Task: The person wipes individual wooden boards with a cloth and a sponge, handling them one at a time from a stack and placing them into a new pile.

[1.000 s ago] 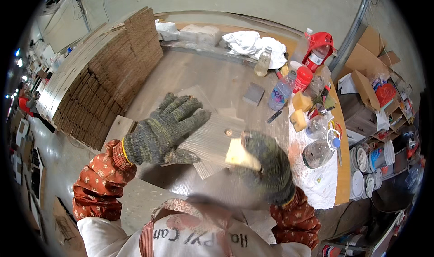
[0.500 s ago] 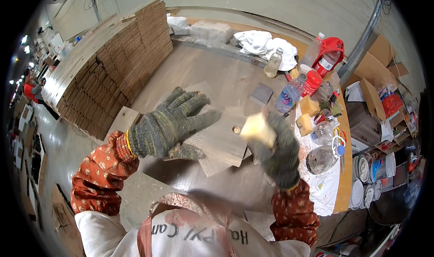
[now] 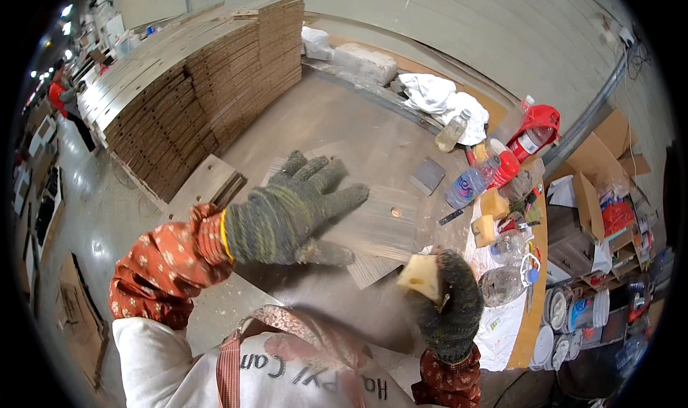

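My left hand (image 3: 287, 218), in a dark grey-green knit glove, lies flat with fingers spread on a small wood-grain board (image 3: 376, 225). A round hole (image 3: 395, 212) shows near the board's right end. Another wood-grain piece (image 3: 371, 269) sticks out at an angle from under it. My right hand (image 3: 456, 311), gloved alike, is closed around a pale yellow sponge block (image 3: 421, 277). The sponge is just off the board's near right corner and does not appear to touch it.
A tall stack of drilled boards (image 3: 208, 85) fills the left. On the right stand bottles (image 3: 471, 182), a jug (image 3: 502, 285) and yellow sponges (image 3: 494, 204). White cloths (image 3: 441, 100) lie at the back. A dark square block (image 3: 428, 176) sits beyond the board.
My right hand has drawn the sponge back toward me, off the board's right end. My left hand stays spread on the board. The whole view has shifted and turned slightly.
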Available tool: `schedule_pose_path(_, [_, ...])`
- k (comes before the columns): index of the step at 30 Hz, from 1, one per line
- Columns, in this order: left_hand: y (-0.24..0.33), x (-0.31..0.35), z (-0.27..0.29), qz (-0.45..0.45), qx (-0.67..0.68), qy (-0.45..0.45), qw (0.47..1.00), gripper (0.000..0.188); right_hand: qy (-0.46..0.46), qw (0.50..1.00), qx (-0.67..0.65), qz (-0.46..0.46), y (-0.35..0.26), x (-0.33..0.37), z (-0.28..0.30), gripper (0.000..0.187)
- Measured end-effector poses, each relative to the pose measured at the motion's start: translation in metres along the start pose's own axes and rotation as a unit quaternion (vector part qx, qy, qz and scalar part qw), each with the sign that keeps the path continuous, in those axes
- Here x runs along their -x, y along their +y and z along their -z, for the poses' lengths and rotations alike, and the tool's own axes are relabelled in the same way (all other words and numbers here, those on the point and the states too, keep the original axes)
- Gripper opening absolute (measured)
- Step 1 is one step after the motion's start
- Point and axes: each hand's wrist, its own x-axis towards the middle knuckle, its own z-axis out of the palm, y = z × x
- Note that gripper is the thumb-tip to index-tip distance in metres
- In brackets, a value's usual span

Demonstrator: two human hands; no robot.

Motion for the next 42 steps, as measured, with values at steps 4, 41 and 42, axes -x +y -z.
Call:
schedule_pose_path(4, [-0.036, 0.038, 0.004, 0.261, 0.206, 0.073, 0.94, 0.059, 0.098, 0.994, 0.031, -0.046, 0.007, -0.004, -0.011, 0.061])
schedule_pose_path(41, [-0.014, 0.066, 0.001, 0.011, 0.026, 0.036, 0.999, 0.073, 0.127, 0.99, 0.059, -0.036, 0.058, -0.112, -0.063, 0.052])
schedule_pose_path(42, [-0.018, 0.066, -0.012, 0.009, 0.028, 0.05, 0.998, 0.073, 0.119, 0.99, 0.053, -0.054, 0.055, -0.108, -0.068, 0.052])
